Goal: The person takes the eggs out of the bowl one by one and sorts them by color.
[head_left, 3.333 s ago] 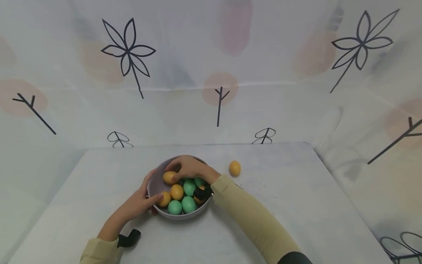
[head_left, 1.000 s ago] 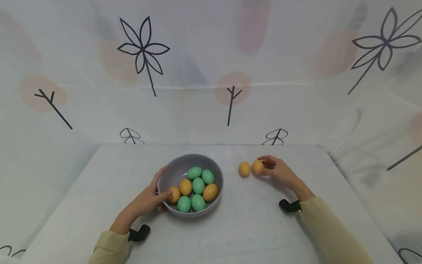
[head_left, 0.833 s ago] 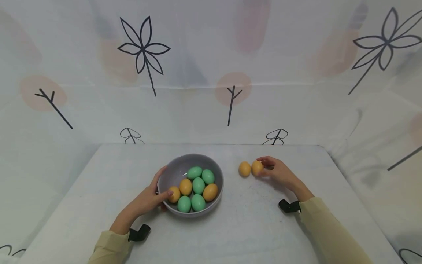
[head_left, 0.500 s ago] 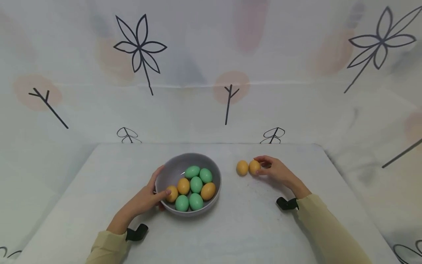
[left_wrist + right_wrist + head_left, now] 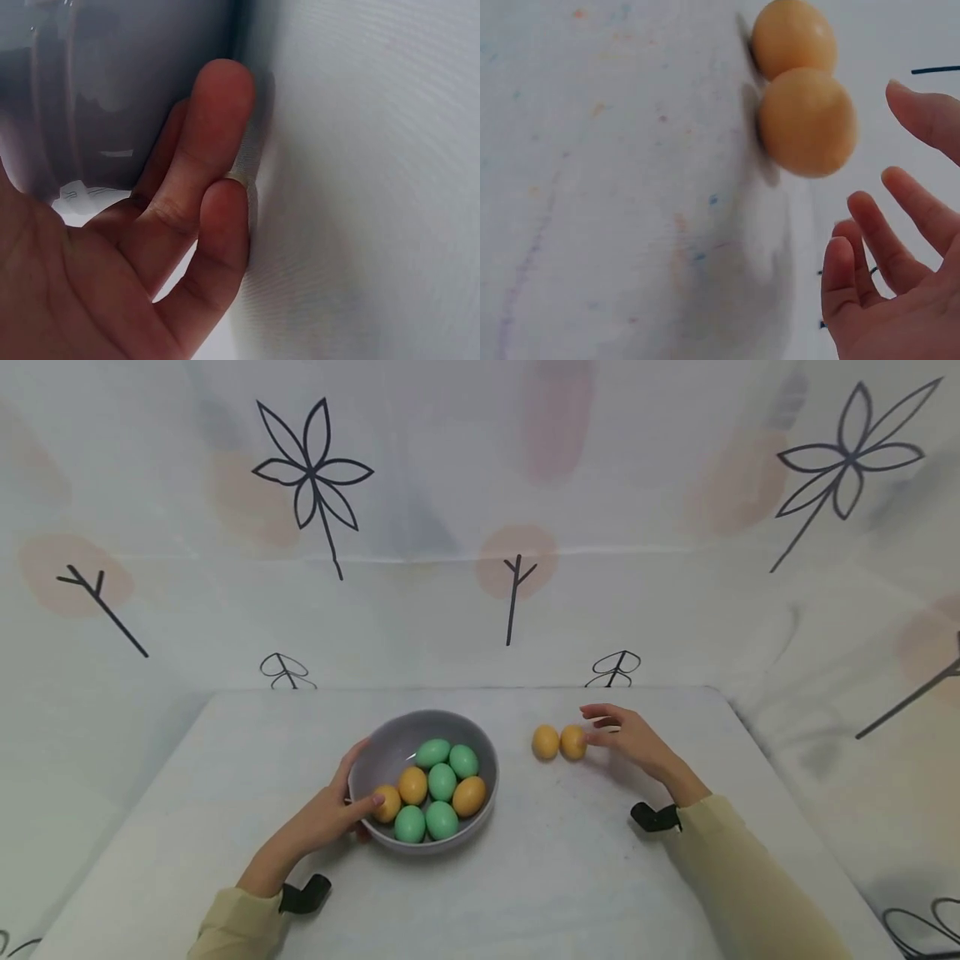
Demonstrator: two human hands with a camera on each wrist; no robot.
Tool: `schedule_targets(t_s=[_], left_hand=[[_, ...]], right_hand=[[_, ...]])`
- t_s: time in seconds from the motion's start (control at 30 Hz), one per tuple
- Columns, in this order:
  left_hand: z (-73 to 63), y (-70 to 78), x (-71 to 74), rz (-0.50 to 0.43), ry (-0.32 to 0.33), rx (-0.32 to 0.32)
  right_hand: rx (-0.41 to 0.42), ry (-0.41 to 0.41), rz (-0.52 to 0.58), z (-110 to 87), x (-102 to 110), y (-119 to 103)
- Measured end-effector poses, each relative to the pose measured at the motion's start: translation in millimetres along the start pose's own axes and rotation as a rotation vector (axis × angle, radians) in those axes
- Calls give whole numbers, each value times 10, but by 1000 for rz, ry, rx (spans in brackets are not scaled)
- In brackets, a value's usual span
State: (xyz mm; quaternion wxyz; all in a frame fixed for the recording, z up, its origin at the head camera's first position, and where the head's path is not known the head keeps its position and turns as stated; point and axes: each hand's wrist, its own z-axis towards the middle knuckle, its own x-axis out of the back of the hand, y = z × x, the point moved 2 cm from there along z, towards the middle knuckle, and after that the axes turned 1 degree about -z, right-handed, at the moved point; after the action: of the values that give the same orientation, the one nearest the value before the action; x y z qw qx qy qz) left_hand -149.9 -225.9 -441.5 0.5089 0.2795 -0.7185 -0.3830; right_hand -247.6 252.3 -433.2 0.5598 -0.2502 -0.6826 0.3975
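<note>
My left hand (image 5: 322,818) grips the grey bowl (image 5: 382,760) by its left side. Its thumb bends over the rim at an orange egg (image 5: 387,803), and its fingers lie low against the outer wall in the left wrist view. Several green eggs (image 5: 442,782) and two more orange eggs (image 5: 469,796) lie in the bowl. On the table, right of the bowl, two orange eggs stand side by side, the left egg (image 5: 546,742) close against the right egg (image 5: 573,742). My right hand (image 5: 633,743) is just right of them, fingers spread and holding nothing; the right wrist view shows a gap to the nearer egg (image 5: 808,124).
The white table (image 5: 540,877) carries faint coloured marks. Behind it and at both sides hangs a pale cloth (image 5: 420,618) with drawn leaves and twigs. Black wrist mounts (image 5: 306,894) sit on both forearms.
Earlier my right hand held an orange egg inside the bowl, then set it beside the other one on the table. Now its fingers have let go and lifted off. My left hand stays on the bowl.
</note>
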Motion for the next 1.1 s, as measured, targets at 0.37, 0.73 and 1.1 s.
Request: schedule_targets(t_s=[0.37,0.73,1.1], left_hand=[[22,6,-1,31,18,6],[-4,16,19,16,7,-45],[12,14,19,22,-8,-46]], right_hand=[[133,3,-36,83,5,-561],[254,-150,-7,258,-351,-1110],[362,-342,37,520,-915,-1528]])
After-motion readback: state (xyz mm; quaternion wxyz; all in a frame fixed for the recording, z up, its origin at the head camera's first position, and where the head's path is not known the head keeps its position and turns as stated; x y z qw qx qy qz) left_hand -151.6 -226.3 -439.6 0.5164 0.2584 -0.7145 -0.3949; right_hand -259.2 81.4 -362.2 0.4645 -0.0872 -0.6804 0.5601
